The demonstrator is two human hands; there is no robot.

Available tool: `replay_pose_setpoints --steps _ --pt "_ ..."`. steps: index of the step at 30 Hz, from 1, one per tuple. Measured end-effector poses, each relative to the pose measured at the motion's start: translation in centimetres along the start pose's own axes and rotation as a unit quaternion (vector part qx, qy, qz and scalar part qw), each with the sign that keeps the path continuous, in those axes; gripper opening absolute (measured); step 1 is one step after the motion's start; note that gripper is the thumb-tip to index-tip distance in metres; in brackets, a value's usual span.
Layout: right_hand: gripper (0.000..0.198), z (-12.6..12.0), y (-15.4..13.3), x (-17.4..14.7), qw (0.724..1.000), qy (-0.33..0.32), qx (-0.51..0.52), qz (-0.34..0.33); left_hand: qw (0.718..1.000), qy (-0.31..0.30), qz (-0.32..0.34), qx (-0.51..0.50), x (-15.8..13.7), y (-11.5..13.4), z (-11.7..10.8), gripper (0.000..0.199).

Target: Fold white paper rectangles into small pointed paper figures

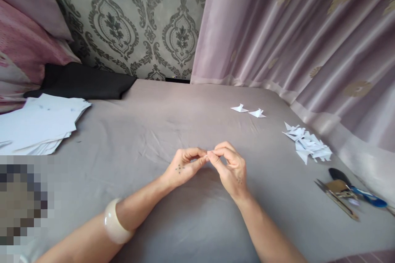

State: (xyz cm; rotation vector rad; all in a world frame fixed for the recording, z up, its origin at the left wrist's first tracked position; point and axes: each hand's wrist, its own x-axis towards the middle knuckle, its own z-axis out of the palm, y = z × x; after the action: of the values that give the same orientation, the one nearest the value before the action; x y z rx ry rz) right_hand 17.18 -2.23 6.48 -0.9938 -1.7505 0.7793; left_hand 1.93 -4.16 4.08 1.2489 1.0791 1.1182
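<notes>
My left hand [185, 165] and my right hand [231, 167] meet above the grey cloth in the middle of the view. Both are closed in a pinch, thumb against fingers, on a small piece of white paper [206, 155]. Only a thin sliver of that paper shows; my fingertips cover the rest, so its folded shape is hidden. Beyond my right hand, two folded paper birds [240, 108] stand side by side. Farther right lies a pile of similar white folded papers [310, 144].
A stack of white paper sheets [46, 121] lies at the left, with a folded black cloth [83, 81] behind it. Scissors and small tools [338, 201] rest at the right. A curtain [247, 28] borders the grey-covered surface [138, 127]. The lower left corner is pixelated.
</notes>
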Motion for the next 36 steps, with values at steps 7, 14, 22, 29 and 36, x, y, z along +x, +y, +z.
replay_pose_setpoints --steps 7,14,22,29,36 --pt "0.026 -0.3 0.4 0.6 0.985 -0.027 0.099 0.137 0.983 0.068 -0.084 -0.15 0.8 -0.1 -0.7 0.021" --pt "0.017 1.7 1.3 -0.2 0.988 -0.014 0.077 0.134 0.946 0.091 -0.079 -0.301 1.3 -0.8 -1.1 0.018" --pt "0.008 1.7 1.4 -0.6 1.0 0.011 -0.011 0.027 0.95 0.063 -0.073 -0.297 1.2 -0.8 -0.7 0.015" --pt "0.008 1.7 1.8 -0.5 0.999 0.029 -0.04 -0.01 0.969 0.129 -0.047 -0.207 1.1 -0.4 -0.5 0.015" --pt "0.013 1.6 1.2 -0.5 0.996 0.064 -0.024 -0.063 0.977 0.193 0.09 -0.009 0.2 0.0 0.1 0.008"
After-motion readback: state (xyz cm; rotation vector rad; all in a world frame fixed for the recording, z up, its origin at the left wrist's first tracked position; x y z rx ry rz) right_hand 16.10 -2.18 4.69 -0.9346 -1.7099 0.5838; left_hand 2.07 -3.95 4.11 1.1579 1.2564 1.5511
